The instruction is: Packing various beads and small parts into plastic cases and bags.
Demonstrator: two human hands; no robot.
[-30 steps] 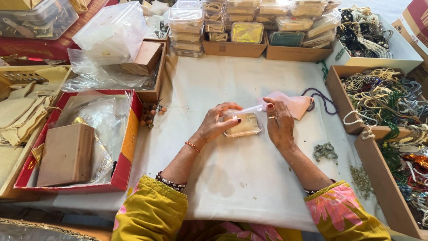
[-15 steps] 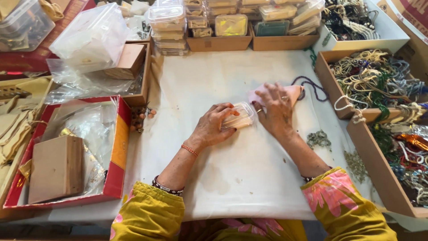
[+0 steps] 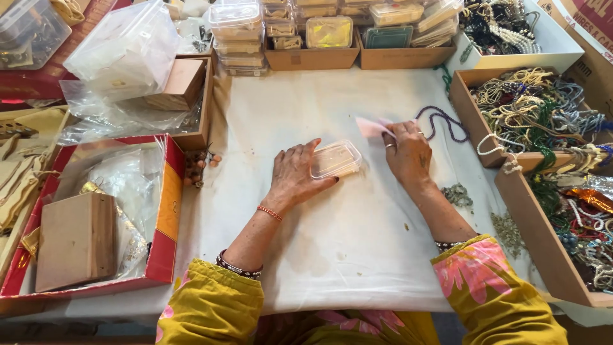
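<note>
A counter (image 3: 357, 255) covered in a white cloth fills the view from above, its middle kept as a working space while stock crowds the edges. On the right, open cardboard trays (image 3: 476, 121) hold tangled bead necklaces (image 3: 536, 108) in cream, green and blue, within easy reach of the right arm. On the left, a red-sided box (image 3: 169, 211) holds a plain brown cardboard box (image 3: 76, 239) and crumpled clear plastic bags. Along the far edge stand stacks of small clear lidded containers (image 3: 237, 32), some in shallow cardboard trays.

Two forearms in yellow floral sleeves reach in from the bottom edge. The left hand (image 3: 295, 176) lies flat, palm down, fingers spread over one end of a small clear plastic box (image 3: 336, 159), which sits on the cloth at the centre of the counter; the press looks meant to keep the box steady. The right hand (image 3: 408, 150), wearing a ring, rests just beside the box with its fingers curled and pinched on the edge of a pale pink paper slip (image 3: 372, 126), held low over the cloth. A purple bead string (image 3: 444, 121) lies looped just beyond that hand. Small loose bead clusters (image 3: 458, 193) lie near the right wrist.
</note>
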